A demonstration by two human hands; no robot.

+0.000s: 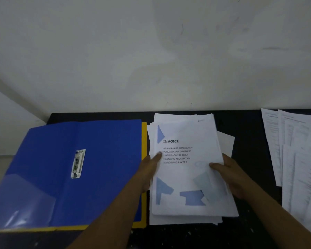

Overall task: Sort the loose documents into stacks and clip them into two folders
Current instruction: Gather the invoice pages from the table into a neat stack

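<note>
Left grip (151, 168) and right grip (230, 177) pinch opposite edges of invoice stack (187, 177), thumbs on top. Blue folder (97, 168) open at left.

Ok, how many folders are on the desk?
2: the blue folder lies open at left; the yellow folder sits under it, only its right and near edges showing.
</note>
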